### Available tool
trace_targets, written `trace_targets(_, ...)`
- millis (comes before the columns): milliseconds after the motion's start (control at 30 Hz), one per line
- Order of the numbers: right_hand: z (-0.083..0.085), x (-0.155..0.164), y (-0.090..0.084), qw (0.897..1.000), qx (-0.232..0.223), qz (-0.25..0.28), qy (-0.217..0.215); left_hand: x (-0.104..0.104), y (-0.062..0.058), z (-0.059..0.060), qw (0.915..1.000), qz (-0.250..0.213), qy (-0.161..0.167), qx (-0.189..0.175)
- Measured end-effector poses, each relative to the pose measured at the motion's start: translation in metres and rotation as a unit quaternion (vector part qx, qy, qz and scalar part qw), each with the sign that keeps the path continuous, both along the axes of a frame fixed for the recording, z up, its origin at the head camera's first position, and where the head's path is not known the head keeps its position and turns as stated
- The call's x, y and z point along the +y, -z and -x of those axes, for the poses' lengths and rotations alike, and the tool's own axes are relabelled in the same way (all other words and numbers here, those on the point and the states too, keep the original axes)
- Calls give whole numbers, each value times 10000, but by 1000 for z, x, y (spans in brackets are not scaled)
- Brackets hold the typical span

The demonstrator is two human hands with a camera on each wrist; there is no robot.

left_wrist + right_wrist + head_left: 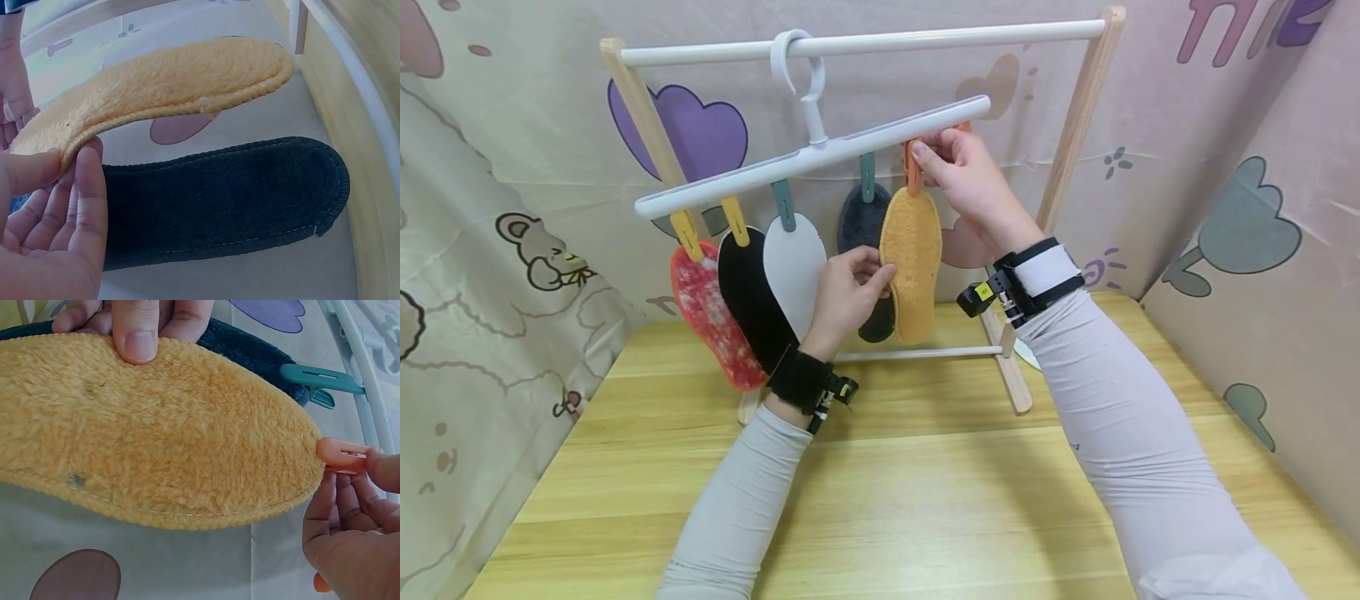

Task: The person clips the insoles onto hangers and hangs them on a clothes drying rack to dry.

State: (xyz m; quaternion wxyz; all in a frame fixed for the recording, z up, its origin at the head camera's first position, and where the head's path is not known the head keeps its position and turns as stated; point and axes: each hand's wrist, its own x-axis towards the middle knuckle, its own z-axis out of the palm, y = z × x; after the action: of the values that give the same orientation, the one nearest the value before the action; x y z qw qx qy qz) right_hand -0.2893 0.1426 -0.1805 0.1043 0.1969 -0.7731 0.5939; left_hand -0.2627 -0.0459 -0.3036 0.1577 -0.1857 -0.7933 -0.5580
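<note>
A fuzzy yellow insole (913,267) hangs near the right end of a tilted white clip hanger (752,177). At its left edge my left hand (850,292) pinches it between thumb and fingers, as the left wrist view also shows. My right hand (958,171) pinches an orange clip (342,454) at the insole's top end. Close behind hangs a dark fuzzy insole (219,203), held by a green clip (867,177). Further left on the hanger are a white insole (796,265), a black insole (752,292) and a red-and-white insole (715,317).
A rack with a white top bar (925,40) and wooden posts (1078,125) carries the hanger by its ring hook (797,67). It stands on a wood-grain table (910,500). Printed cloth (1247,208) surrounds the back and sides. A second orange clip (321,582) is partly hidden by my right hand.
</note>
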Motion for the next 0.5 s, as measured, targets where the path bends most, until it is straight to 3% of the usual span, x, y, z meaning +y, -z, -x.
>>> trace_targets(500,-1,-2,0,10000,-4,-33,13,0,-3,-2,10000,-6,-34,-46)
